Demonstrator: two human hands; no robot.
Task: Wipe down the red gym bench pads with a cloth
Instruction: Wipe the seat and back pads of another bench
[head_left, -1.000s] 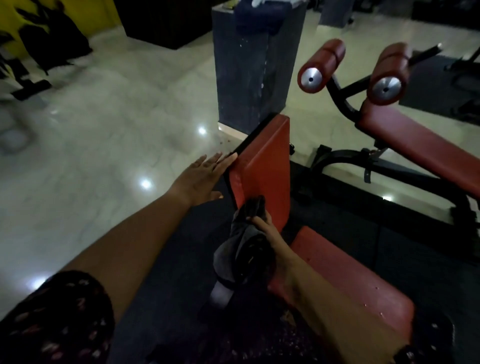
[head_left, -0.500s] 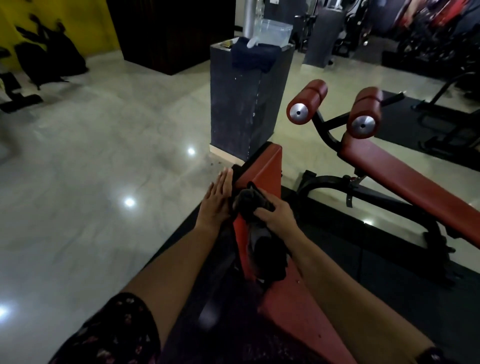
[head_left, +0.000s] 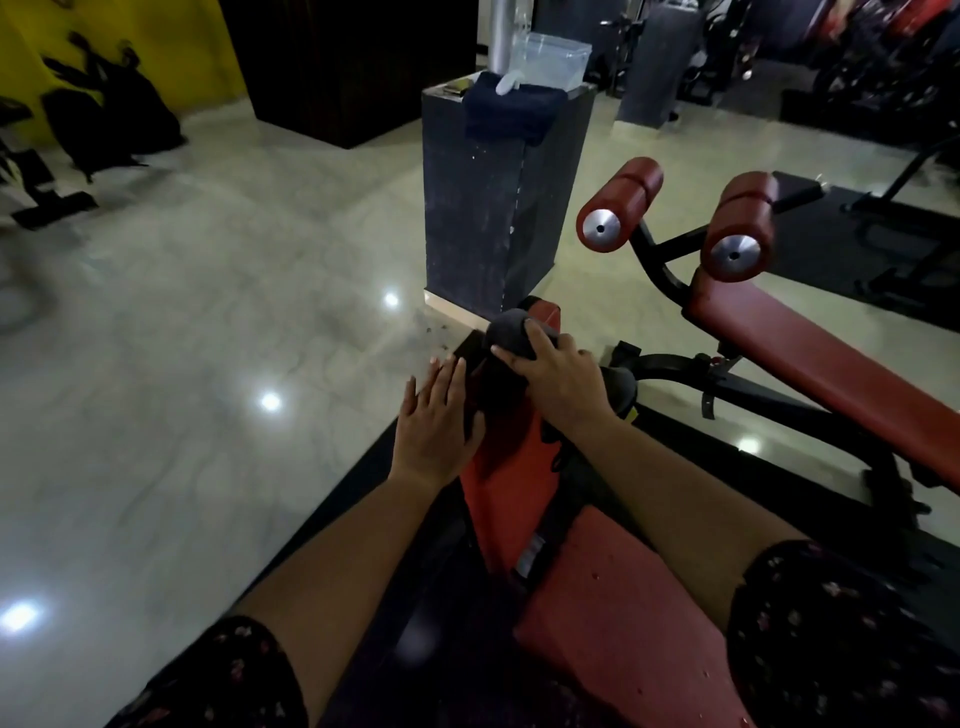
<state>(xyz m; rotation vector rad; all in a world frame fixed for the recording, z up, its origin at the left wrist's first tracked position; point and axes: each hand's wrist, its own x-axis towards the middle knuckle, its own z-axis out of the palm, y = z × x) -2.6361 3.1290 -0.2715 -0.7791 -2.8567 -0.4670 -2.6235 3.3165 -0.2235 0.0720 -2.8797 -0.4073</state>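
Both hands have climbed since a moment ago: the cloth now sits at the top edge of the back pad, where a second earlier it was low, near the seat. On my right a second red bench slopes away, well apart from mine. Beyond my bench stands a dark pedestal. The red seat pad lies nearest me, between my forearms. Two roller pads cap the other bench's high end. My left hand lies flat, fingers straight, against the back pad's left edge, holding nothing. My right hand curls over the bunched dark cloth, pressing it onto the pad's top end. A dark towel and a clear plastic box sit on the pedestal.
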